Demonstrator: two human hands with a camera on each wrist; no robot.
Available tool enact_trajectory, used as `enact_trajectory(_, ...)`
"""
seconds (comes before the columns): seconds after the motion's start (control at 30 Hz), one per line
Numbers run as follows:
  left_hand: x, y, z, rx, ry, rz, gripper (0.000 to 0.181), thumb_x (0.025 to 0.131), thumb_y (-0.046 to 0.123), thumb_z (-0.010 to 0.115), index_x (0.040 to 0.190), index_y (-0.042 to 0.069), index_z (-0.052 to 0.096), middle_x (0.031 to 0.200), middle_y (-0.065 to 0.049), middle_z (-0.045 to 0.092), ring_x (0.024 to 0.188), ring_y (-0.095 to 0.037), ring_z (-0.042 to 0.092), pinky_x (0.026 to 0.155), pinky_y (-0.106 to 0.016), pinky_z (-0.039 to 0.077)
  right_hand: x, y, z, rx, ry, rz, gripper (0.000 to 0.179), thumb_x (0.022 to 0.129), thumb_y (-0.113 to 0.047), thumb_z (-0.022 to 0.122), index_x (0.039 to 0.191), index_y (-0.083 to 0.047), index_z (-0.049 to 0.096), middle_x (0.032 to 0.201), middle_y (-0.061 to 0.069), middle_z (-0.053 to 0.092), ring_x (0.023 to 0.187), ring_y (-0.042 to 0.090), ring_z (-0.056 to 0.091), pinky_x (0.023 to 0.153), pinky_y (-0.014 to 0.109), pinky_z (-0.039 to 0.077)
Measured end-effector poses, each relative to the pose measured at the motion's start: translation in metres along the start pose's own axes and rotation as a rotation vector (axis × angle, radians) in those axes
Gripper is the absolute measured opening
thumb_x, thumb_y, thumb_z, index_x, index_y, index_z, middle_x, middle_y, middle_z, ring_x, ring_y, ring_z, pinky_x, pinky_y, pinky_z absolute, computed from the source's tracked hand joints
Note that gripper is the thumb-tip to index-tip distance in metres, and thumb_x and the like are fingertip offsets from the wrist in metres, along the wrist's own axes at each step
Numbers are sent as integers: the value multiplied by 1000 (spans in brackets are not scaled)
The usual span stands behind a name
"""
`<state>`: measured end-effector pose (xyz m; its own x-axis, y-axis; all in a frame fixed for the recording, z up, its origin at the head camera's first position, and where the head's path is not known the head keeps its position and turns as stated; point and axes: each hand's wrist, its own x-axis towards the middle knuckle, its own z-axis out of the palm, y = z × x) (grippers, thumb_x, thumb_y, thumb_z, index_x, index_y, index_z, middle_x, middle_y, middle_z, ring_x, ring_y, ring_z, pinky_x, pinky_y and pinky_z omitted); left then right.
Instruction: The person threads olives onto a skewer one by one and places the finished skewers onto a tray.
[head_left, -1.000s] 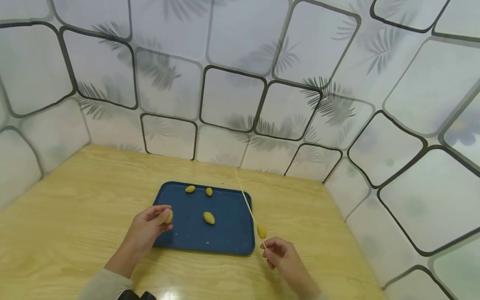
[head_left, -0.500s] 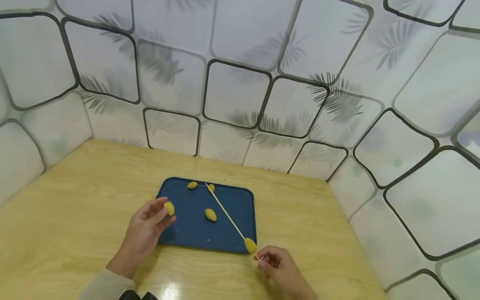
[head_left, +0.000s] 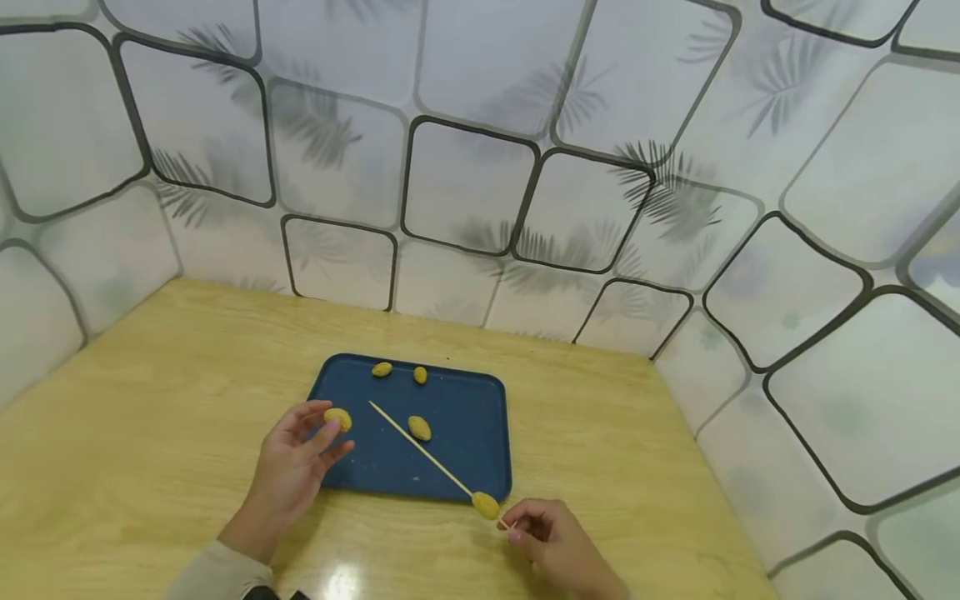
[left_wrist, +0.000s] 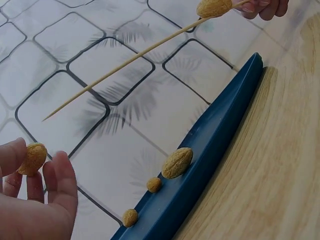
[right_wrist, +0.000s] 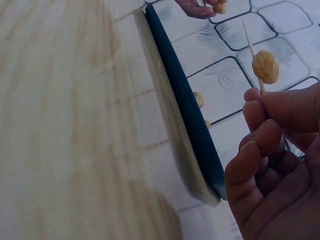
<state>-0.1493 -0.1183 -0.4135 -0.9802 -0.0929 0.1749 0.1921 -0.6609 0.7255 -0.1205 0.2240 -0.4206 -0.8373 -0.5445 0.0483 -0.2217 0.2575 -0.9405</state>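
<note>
My right hand (head_left: 551, 537) pinches the lower end of a thin wooden skewer (head_left: 420, 448) between thumb and fingers. One yellow-brown, wrinkled oval piece (head_left: 485, 505), like a dried fruit, is threaded on the skewer close to those fingers. The pointed tip slants up and left over the tray, toward my left hand (head_left: 288, 467). Between its thumb and fingers the left hand holds another such oval piece (head_left: 339, 418), above the tray's left edge. In the left wrist view the skewer's point (left_wrist: 46, 119) and the held piece (left_wrist: 34, 159) are apart.
A blue rectangular tray (head_left: 465, 417) lies on the wooden table (head_left: 600, 433). On it rest three more oval pieces: one near the middle (head_left: 419, 428), two by the far edge (head_left: 382, 369). Patterned white walls (head_left: 465, 183) stand behind and at the sides.
The skewer has swung from pointing up and away to pointing left, toward the left hand. The right hand has moved slightly left and down. The left hand's piece now shows more plainly.
</note>
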Motion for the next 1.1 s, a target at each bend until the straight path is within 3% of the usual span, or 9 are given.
enact_trajectory(0.3,0,-4,2,-34,-94,69,28,93,-10,57,110,8,71,107,-4,64,92,-12,64,79,-24,55,1,-1,3,-1,-21,-7,13,93,0,60,99,11,65,82,27,60,68,1,53,54,18,47)
enact_trajectory(0.5,-2,-5,3,-8,-57,23,25,95,-6,57,107,12,70,101,-1,58,90,-11,65,78,-27,56,1,0,4,22,-35,-24,14,93,0,59,100,11,64,82,30,60,68,1,54,55,19,48)
enact_trajectory(0.6,-1,-3,3,-53,-74,6,25,98,-3,54,109,11,71,106,-2,63,96,-13,66,84,-26,53,1,1,4,26,-40,-32,15,93,0,59,101,11,64,82,30,60,68,1,54,55,19,49)
enact_trajectory(0.73,-1,-2,3,-100,-89,14,27,98,-3,53,112,11,70,110,-6,65,102,-16,66,87,-25,51,3,1,4,24,-41,-30,15,93,0,59,101,11,65,82,29,60,67,1,53,55,19,48)
enact_trajectory(0.93,-2,-4,4,-76,-27,51,27,93,-10,57,110,7,70,101,-5,57,93,-14,65,85,-27,53,2,2,3,3,-31,-45,13,92,2,60,99,10,65,80,27,60,67,0,53,53,19,48)
enact_trajectory(1.1,-2,-5,5,-61,-61,68,28,91,-12,58,105,8,71,103,-4,58,89,-12,64,81,-26,55,1,1,2,-13,-19,-51,12,92,0,61,98,10,66,80,26,60,68,0,54,55,18,48)
